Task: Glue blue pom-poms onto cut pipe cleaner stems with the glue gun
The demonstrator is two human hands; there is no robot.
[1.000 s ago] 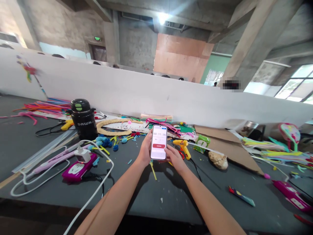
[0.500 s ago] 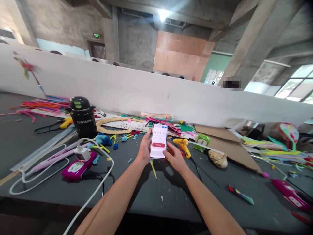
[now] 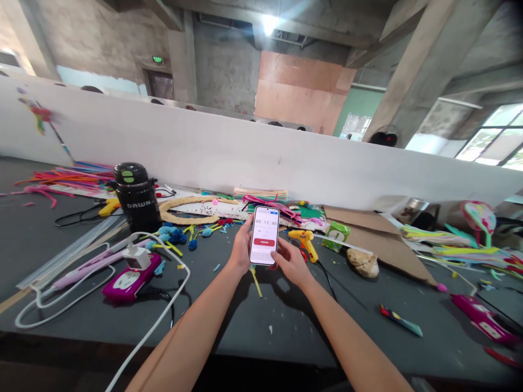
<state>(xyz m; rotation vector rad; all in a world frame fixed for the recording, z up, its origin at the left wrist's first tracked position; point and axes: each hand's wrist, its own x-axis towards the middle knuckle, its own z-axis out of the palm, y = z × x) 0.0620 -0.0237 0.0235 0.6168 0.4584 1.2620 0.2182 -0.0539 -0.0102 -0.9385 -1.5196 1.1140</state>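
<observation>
A smartphone (image 3: 265,235) stands tilted up in front of me, its lit screen showing a running timer and a red button. My left hand (image 3: 243,245) is wrapped round the phone's left edge. At the lower right edge, my right hand (image 3: 288,262) grips the phone, its thumb over the bottom of the screen; its other fingers are partly hidden. Just right of that hand lies a yellow glue gun (image 3: 305,244) with a black cord. Under the phone, a thin yellow-green stick (image 3: 256,282) rests on the dark table.
A black flask (image 3: 137,198) stands at left, behind a purple power strip (image 3: 131,277) with a white charger and cable. To the right are a stone-like lump (image 3: 363,263), cardboard (image 3: 392,247), a utility knife (image 3: 400,320) and another power strip (image 3: 484,320). A white partition (image 3: 204,141) runs behind.
The timer on the phone has counted on by about a second. Both hands keep the same hold; the view has shifted very slightly.
</observation>
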